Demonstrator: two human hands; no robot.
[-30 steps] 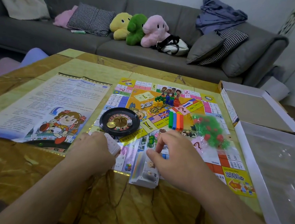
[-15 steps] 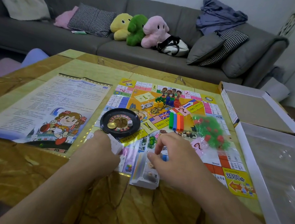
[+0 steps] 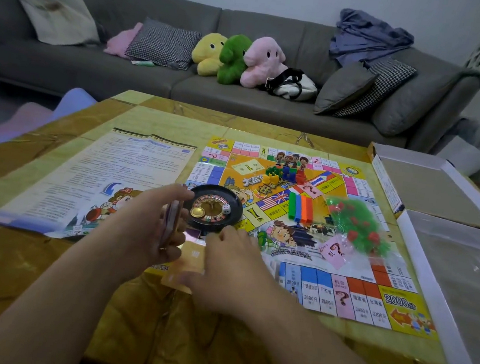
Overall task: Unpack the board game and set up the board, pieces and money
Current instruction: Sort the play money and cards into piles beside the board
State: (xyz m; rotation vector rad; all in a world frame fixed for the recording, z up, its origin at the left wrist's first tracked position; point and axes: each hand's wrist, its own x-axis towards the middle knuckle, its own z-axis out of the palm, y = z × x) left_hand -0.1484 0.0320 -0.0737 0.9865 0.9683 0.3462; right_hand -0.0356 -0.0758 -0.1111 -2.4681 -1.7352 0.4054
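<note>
1. Sofa (image 3: pixel 101 74): grey, spans the top of the frame; carries cushions and three plush toys (image 3: pixel 237 57) in yellow, green and pink.
2. Table (image 3: pixel 41 263): yellow marbled top, fills the lower half of the frame.
3. Box halves (image 3: pixel 419 188): two open white trays at the right edge of the frame, touching the table's right side.
4. Game board (image 3: pixel 348 298): lies flat at centre-right of the frame, printed side up.
5. Rules sheet (image 3: pixel 132 165): lies flat at centre-left, just beside the board's left edge.
6. Left hand (image 3: pixel 148 225): centre of the frame, fingers curled round an upright stack of play money (image 3: pixel 171 218); the notes are blurred.
7. Right hand (image 3: pixel 230 271): lower centre, just beside the left hand, palm down over the board's near edge. Thumb and fingers touch an orange card or note (image 3: pixel 189 262). Whether the digits pinch it or merely press on it cannot be told.
8. Roulette wheel (image 3: pixel 214 207): black, on the board just above both hands; holds a white die.
9. Bag of green and red pieces (image 3: pixel 354 223): clear plastic, on the board right of centre.
10. Coloured bars (image 3: pixel 300 207): green, blue, orange, red, side by side between wheel and bag.
11. Pawns (image 3: pixel 285 175): small cluster on the board's upper middle.
12. Pink question-mark card (image 3: pixel 333 252): below the bag.
</note>
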